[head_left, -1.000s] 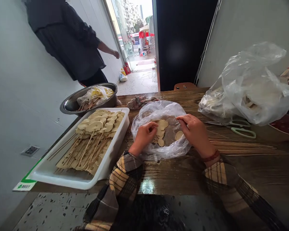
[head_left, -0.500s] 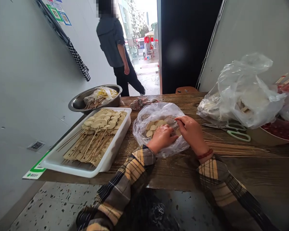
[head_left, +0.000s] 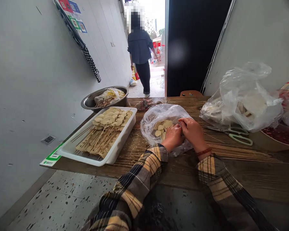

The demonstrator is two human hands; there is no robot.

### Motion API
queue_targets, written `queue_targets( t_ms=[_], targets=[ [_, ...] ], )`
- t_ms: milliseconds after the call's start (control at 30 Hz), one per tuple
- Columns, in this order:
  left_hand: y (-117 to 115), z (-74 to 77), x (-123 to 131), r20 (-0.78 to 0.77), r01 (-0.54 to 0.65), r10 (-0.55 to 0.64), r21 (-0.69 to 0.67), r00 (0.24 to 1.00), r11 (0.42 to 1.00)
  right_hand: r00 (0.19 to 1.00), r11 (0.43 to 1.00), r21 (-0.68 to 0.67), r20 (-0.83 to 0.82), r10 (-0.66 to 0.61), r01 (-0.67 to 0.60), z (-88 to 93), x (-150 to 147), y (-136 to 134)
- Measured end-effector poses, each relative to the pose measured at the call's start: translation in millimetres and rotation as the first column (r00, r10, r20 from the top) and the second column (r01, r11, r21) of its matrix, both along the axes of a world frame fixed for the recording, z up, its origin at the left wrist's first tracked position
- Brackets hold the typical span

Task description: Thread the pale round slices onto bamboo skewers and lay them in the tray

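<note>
My left hand [head_left: 172,137] and my right hand [head_left: 194,132] meet over an open clear plastic bag [head_left: 152,122] on the wooden table [head_left: 183,166]. Pale round slices [head_left: 162,126] lie inside the bag. Both hands have their fingers curled together at the bag's right side, touching each other. What they pinch is hidden between the fingers. Plaid sleeves cover both arms, and a red bracelet [head_left: 203,151] sits on my right wrist.
A white tray [head_left: 118,147] of skewered slices stands at the left, a metal bowl [head_left: 91,102] behind it. Bare bamboo skewers [head_left: 233,150], green-handled scissors [head_left: 238,137] and a big plastic bag [head_left: 243,96] lie at the right. A person [head_left: 141,54] walks out the doorway.
My left hand has slid right across the bag until it touches my right hand. The person in dark clothes has walked away toward the door.
</note>
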State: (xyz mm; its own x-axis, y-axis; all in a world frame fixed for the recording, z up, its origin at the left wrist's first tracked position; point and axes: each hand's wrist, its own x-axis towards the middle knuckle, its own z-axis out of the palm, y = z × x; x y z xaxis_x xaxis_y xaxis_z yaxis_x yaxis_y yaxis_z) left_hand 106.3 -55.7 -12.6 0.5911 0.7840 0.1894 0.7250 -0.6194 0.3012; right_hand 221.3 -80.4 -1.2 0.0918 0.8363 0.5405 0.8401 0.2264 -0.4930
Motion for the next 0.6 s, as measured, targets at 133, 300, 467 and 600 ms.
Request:
queue_targets(
  t_ms=[133, 300, 467, 600],
  targets=[
    [3.5, -8.7, 1.8, 0.046, 0.048, -0.045, -0.073, 0.998, 0.996, 1.0, 0.999, 0.027, -0.011, -0.021, 0.022, 1.8, 0.4, -1.4],
    [5.5, -11.1, 5.4, 0.088, 0.018, 0.0, -0.209, 0.996, 0.978, 1.0, 0.999, 0.034, -0.018, -0.01, 0.011, 2.9, 0.0, -1.9],
    [4.6, 3.3, 17.8, -0.018, -0.078, 0.076, -0.273, 0.997, 0.959, 1.0, 1.0, 0.022, -0.012, -0.012, 0.012, 1.8, -0.7, -1.5],
    [2.1, 8.0, 25.4, -0.027, -0.121, 0.118, -0.277, 0.993, 0.953, 1.0, 1.0, 0.01, -0.017, -0.021, 0.021, 1.6, 0.7, -0.9]
  ],
)
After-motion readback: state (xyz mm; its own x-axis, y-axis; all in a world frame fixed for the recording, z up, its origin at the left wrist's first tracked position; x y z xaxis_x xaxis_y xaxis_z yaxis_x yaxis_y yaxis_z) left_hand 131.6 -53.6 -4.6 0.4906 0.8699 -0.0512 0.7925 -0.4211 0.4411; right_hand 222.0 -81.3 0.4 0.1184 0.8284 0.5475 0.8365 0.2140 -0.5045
